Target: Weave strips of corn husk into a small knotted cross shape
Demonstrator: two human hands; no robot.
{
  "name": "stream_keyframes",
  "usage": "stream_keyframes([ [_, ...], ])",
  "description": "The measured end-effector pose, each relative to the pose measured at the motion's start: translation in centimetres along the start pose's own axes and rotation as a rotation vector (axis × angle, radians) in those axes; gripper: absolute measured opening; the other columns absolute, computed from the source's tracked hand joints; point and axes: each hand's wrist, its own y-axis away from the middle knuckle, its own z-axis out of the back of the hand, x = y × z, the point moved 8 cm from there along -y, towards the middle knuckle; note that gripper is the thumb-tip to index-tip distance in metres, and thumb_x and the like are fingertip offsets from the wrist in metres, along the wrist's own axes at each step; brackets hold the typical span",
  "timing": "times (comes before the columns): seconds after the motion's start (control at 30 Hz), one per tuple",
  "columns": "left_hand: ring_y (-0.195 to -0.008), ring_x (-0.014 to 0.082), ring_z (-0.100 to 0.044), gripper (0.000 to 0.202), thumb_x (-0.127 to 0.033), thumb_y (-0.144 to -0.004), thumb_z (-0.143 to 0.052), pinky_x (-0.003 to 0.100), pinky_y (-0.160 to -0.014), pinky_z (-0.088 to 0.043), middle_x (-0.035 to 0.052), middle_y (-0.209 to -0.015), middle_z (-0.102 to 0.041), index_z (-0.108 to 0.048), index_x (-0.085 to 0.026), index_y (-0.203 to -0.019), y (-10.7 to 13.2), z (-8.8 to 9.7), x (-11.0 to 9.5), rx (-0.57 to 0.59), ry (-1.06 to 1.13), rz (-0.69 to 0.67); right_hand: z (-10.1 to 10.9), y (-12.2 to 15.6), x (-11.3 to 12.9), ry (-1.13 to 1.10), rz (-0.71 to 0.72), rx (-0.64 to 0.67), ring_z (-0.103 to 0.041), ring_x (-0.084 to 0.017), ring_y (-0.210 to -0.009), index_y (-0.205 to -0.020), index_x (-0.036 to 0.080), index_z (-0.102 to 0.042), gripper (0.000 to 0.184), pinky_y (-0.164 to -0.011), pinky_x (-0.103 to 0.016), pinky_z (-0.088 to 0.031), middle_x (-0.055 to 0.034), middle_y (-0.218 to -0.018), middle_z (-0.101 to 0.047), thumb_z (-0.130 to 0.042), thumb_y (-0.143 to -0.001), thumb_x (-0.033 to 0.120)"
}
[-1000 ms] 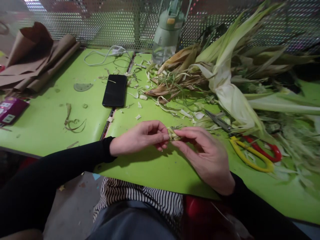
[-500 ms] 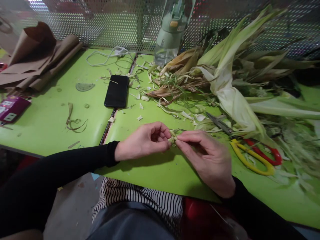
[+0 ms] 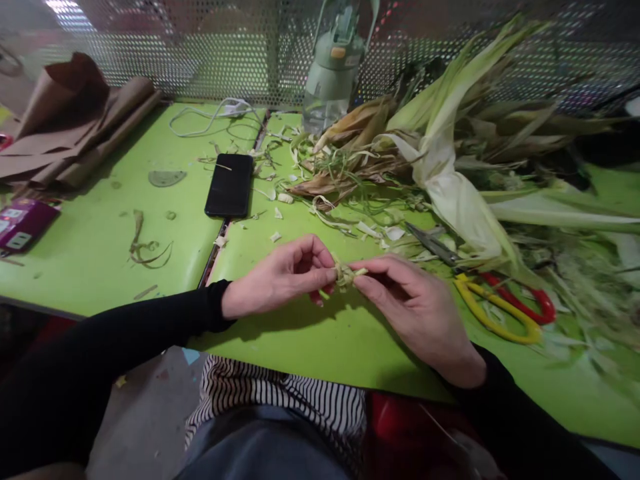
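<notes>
My left hand [image 3: 283, 277] and my right hand [image 3: 415, 307] meet above the green table [image 3: 310, 340], fingertips pinched together on a small knot of pale woven husk strips [image 3: 346, 274]. Both hands are closed on it, the left from the left side, the right from the right. A short strip end sticks out toward the right thumb. Black sleeves cover both forearms.
A pile of corn husks and long green leaves [image 3: 450, 153] fills the back right. Scissors with red and yellow handles [image 3: 495, 307] lie right of my hands. A black phone [image 3: 230, 185], a white cable [image 3: 215, 115], a green water bottle [image 3: 333, 67], brown paper [image 3: 70, 120] and husk scraps lie around.
Both hands stayed together on the husk piece, turning it slightly; a strip end now pokes out on the right. The view shifted a little.
</notes>
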Motion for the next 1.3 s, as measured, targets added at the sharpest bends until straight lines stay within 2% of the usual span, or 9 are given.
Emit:
stream_keyframes([
  [0.1, -0.067, 0.0102, -0.064, 0.029, -0.024, -0.084, -0.073, 0.02, -0.058, -0.053, -0.0031, -0.073, -0.061, -0.052, -0.015, -0.103, 0.0, -0.2, 0.4, 0.028, 0.079, 0.048, 0.1, 0.0, 0.0, -0.075, -0.038, 0.001, -0.064, -0.013, -0.072, -0.089, 0.024, -0.071, 0.005, -0.066, -0.025, -0.052, -0.0001, -0.081, -0.07, -0.067, -0.089, 0.026],
  [0.17, -0.066, 0.0097, -0.063, 0.03, -0.024, -0.084, -0.072, 0.02, -0.057, -0.054, -0.0024, -0.074, -0.062, -0.055, -0.014, -0.108, 0.1, -0.7, 0.7, 0.076, 0.107, 0.103, -0.2, 0.1, -0.2, -0.173, -0.118, 0.027, -0.062, -0.012, -0.067, -0.086, 0.024, -0.07, 0.004, -0.061, -0.023, -0.05, 0.0006, -0.078, -0.069, -0.067, -0.088, 0.026],
  [0.3, -0.063, 0.0067, -0.06, 0.022, -0.019, -0.085, -0.071, 0.019, -0.059, -0.055, -0.0018, -0.076, -0.062, -0.059, -0.012, -0.102, 0.2, -1.1, 0.9, 0.12, 0.101, 0.139, -1.1, 0.4, -0.9, -0.347, -0.266, 0.094, -0.053, -0.01, -0.056, -0.079, 0.022, -0.065, 0.01, -0.051, -0.021, -0.043, 0.0022, -0.068, -0.063, -0.068, -0.087, 0.028],
  [0.63, -0.056, 0.0042, -0.058, 0.017, -0.014, -0.083, -0.071, 0.018, -0.059, -0.052, -0.0046, -0.071, -0.061, -0.056, -0.013, -0.09, 0.8, -2.1, 0.5, 0.216, -0.03, 0.185, -2.2, 1.2, -1.9, -0.568, -0.395, 0.096, -0.037, -0.008, -0.054, -0.072, 0.021, -0.06, 0.024, -0.049, -0.023, -0.031, 0.0052, -0.061, -0.046, -0.07, -0.086, 0.038],
  [0.8, -0.055, 0.0037, -0.055, 0.013, -0.012, -0.083, -0.068, 0.016, -0.054, -0.046, -0.0047, -0.07, -0.059, -0.055, -0.013, -0.086, 1.0, -2.4, 0.1, 0.228, -0.132, 0.131, -2.6, 1.0, -2.2, -0.572, -0.399, 0.124, -0.035, -0.008, -0.05, -0.074, 0.021, -0.059, 0.026, -0.045, -0.023, -0.028, 0.0061, -0.06, -0.044, -0.07, -0.086, 0.042],
  [0.93, -0.057, 0.0059, -0.057, 0.016, -0.018, -0.088, -0.066, 0.019, -0.058, -0.047, -0.0046, -0.067, -0.059, -0.053, -0.014, -0.095, 0.4, -0.7, -0.6, 0.05, -0.174, 0.016, -2.3, 1.0, -3.1, -0.527, -0.448, 0.099, -0.04, -0.009, -0.051, -0.082, 0.022, -0.057, 0.035, -0.044, -0.023, -0.031, 0.0048, -0.065, -0.048, -0.059, -0.09, 0.056],
  [1.0, -0.059, 0.0063, -0.058, 0.018, -0.021, -0.088, -0.067, 0.02, -0.06, -0.048, -0.0031, -0.069, -0.061, -0.052, -0.014, -0.095, 0.2, 0.0, -0.7, -0.002, -0.171, -0.013, -2.4, 0.9, -3.0, -0.438, -0.436, 0.154, -0.042, -0.01, -0.055, -0.08, 0.022, -0.057, 0.04, -0.046, -0.024, -0.033, 0.003, -0.067, -0.05, -0.056, -0.09, 0.06],
  [1.1, -0.06, 0.0064, -0.057, 0.022, -0.024, -0.087, -0.069, 0.02, -0.062, -0.049, -0.0019, -0.073, -0.063, -0.051, -0.015, -0.095, -0.1, 0.2, -0.5, 0.009, -0.178, -0.017, -3.1, 0.8, -2.5, -0.326, -0.381, 0.258, -0.042, -0.011, -0.057, -0.074, 0.021, -0.057, 0.038, -0.049, -0.025, -0.034, 0.003, -0.064, -0.049, -0.062, -0.089, 0.055],
  [1.3, -0.067, 0.0076, -0.06, 0.022, -0.023, -0.089, -0.067, 0.021, -0.065, -0.049, -0.0001, -0.078, -0.066, -0.051, -0.015, -0.102, 0.2, -0.6, 0.1, 0.11, -0.129, 0.001, -3.6, 0.8, -1.9, -0.342, -0.366, 0.295, -0.041, -0.01, -0.056, -0.073, 0.021, -0.056, 0.033, -0.05, -0.024, -0.034, 0.0042, -0.063, -0.046, -0.062, -0.09, 0.048],
])
